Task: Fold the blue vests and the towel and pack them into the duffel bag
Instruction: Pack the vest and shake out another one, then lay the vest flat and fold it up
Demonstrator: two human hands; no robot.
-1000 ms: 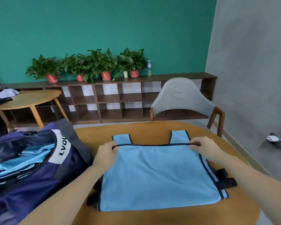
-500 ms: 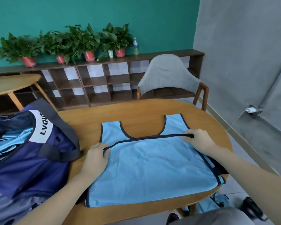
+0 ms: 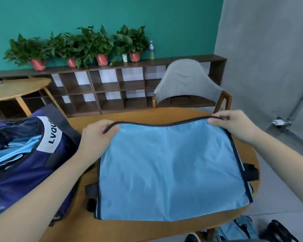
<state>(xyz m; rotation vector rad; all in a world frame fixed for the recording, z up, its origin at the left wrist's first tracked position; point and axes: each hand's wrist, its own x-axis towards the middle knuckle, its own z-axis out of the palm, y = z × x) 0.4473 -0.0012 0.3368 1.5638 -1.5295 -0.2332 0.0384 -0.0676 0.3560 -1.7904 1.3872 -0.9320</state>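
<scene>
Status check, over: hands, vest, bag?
Left hand and right hand each pinch the blue vest by its far hem, lifted off the table. Duffel bag open at left, blue fabric inside. Path clear.

Head-worn view — forward, downward, close.

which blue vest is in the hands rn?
The blue vest on the table: left hand and right hand pinch its far dark-trimmed edge. The other vests lie bunched inside the open duffel bag, untouched.
</scene>
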